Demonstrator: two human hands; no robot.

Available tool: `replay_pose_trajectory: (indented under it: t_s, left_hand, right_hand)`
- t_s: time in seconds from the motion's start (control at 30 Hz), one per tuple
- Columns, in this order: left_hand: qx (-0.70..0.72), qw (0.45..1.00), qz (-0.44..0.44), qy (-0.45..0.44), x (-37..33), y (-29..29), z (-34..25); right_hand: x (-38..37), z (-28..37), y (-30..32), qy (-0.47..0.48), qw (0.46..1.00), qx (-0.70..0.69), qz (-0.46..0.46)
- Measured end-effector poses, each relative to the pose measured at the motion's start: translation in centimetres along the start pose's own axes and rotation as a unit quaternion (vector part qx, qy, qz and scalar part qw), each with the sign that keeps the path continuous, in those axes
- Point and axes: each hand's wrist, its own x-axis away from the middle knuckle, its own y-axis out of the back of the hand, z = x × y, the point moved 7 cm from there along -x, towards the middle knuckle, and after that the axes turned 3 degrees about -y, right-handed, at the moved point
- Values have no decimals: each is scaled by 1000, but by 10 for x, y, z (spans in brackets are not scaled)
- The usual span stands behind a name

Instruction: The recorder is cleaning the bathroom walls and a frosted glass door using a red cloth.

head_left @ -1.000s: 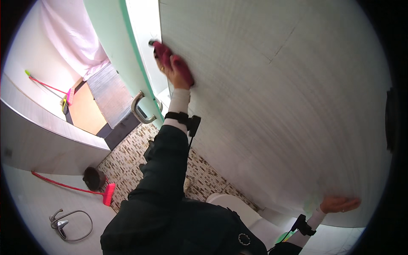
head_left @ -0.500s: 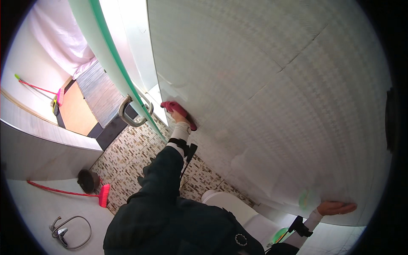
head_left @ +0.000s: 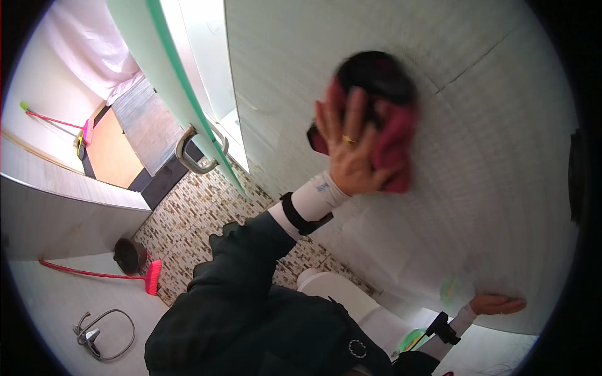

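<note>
My left hand (head_left: 351, 160) presses a red cloth (head_left: 395, 141) against the pale grey wall panel (head_left: 295, 81), fingers spread over the fabric and a ring on one finger. Hand and cloth are somewhat smeared by motion. A dark patch (head_left: 379, 75) borders the cloth's upper end; whether it is fabric, shadow or reflection I cannot tell. Far to the lower right, my right hand (head_left: 498, 304) rests against the same panel close to its lower edge, with fingers stretched out and nothing visible in it.
A glass door (head_left: 172, 81) with a metal handle (head_left: 188, 150) stands at the left. Below me are a white toilet (head_left: 338, 291) and patterned floor tiles (head_left: 200, 213). A red broom (head_left: 152, 277), a dark bucket (head_left: 130, 255) and a shower hose (head_left: 133, 335) are at lower left.
My left hand has moved up and to the right across the panel with the red cloth, away from the door side. My right hand has stayed in place.
</note>
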Motion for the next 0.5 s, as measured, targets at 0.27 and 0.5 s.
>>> replay_pose_trajectory:
  t_s: [0.27,0.5]
  left_hand:
    - [28,911,-126,392,239,1,127]
    - [273,565,-255,736,424,-43,174]
  right_hand:
    - [3,-20,2,-46,999,15,8]
    - [-3,-16,4,-42,999,-24,-8]
